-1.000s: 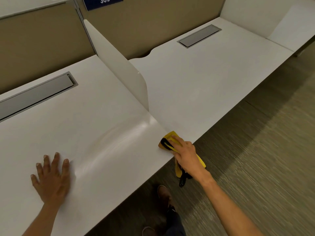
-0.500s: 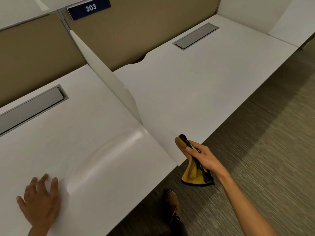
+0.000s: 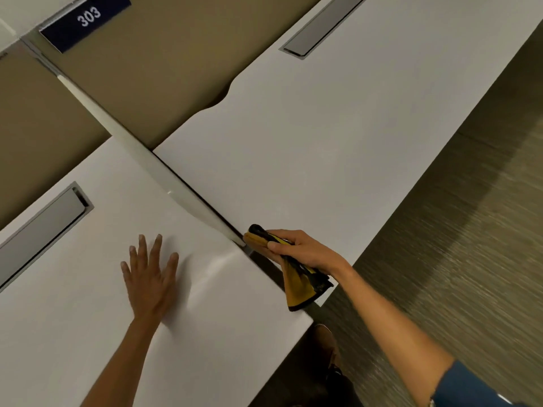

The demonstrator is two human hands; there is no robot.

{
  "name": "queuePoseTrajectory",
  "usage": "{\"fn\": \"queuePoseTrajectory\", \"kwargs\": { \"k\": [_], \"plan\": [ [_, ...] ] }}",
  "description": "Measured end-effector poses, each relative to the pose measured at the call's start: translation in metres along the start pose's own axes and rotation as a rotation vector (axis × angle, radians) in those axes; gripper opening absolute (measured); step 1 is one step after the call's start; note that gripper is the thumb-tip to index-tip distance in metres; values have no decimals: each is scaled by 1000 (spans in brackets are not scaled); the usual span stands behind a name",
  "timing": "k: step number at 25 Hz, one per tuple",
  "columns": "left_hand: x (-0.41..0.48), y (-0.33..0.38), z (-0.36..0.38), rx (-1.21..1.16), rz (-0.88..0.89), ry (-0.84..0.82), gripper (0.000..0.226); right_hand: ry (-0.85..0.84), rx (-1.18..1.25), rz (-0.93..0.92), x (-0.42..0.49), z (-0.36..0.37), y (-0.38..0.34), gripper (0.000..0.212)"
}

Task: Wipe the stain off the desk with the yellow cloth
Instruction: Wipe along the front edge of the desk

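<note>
My right hand (image 3: 304, 251) grips a yellow cloth (image 3: 296, 284) with black trim. The bunched top of the cloth touches the front end of the white divider panel (image 3: 188, 198), and the rest hangs down past the front edge of the desk. My left hand (image 3: 150, 277) lies flat with fingers spread on the near white desk (image 3: 88, 289), left of the divider. No stain shows on either desk surface; a glossy light streak runs across the near desk beside my left hand.
A second white desk (image 3: 308, 142) extends to the right of the divider. Each desk has a grey cable hatch (image 3: 44, 230) (image 3: 320, 27). Tan partition walls with a blue "303" sign (image 3: 88, 19) stand behind. Carpeted floor (image 3: 455, 245) lies right; my shoe (image 3: 326, 339) shows below.
My right hand lifted the cloth from beyond the desk's front edge up to the divider's front end. My left hand shifted right and forward on the near desk. The view swung closer to the divider.
</note>
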State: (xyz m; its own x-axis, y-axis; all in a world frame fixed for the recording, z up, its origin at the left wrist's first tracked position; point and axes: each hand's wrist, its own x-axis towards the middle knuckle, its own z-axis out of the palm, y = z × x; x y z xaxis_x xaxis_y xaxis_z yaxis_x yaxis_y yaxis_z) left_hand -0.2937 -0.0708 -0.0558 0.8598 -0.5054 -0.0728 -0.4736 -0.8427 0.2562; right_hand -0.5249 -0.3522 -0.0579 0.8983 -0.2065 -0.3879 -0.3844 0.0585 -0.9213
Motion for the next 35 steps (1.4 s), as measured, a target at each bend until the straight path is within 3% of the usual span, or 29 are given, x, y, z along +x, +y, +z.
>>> {"fn": "queuePoseTrajectory", "kwargs": {
  "k": [12,15,21,35],
  "plan": [
    [11,-3,20,-3,-40,-27,67,23,247,107,29,61,20,58],
    [12,-3,21,-2,-42,-19,65,-3,143,38,32,65,17,39],
    [14,-4,22,-4,-50,-25,66,50,-50,-63,28,70,14,52],
    [14,-2,22,-18,-57,-11,68,36,-106,-52,-11,64,36,55]
  ]
}}
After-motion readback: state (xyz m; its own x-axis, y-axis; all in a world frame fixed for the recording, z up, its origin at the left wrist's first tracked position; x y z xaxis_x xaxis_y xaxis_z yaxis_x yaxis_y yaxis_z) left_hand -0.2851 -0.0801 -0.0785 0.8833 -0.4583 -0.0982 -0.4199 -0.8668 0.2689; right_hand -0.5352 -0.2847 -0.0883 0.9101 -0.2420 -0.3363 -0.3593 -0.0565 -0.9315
